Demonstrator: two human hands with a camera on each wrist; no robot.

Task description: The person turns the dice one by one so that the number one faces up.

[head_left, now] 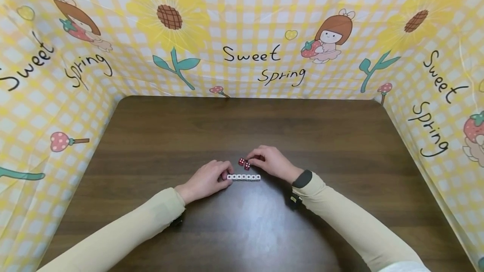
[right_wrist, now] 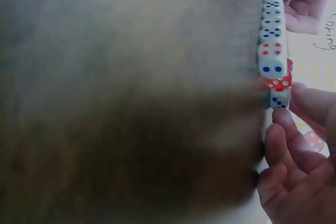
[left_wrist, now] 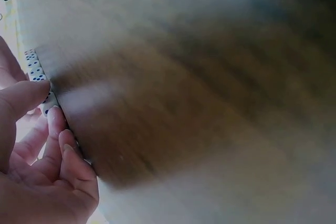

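A straight row of several white dice [head_left: 243, 177] lies on the table. My left hand [head_left: 207, 179] is at the row's left end, where thumb and fingers pinch the end white die [left_wrist: 51, 103]. Just behind the row sit two red dice [head_left: 247, 166] with white pips, close together. My right hand [head_left: 270, 160] is to the right of the red dice. In the right wrist view its thumb and finger pinch a white die [right_wrist: 279, 99] with blue pips, beside the red dice; in the head view the fingers mostly hide this die.
The dark wooden table [head_left: 181, 125] spreads out around the dice. A yellow checked cloth [head_left: 242, 24] with printed flowers and figures stands along the back and both sides of it.
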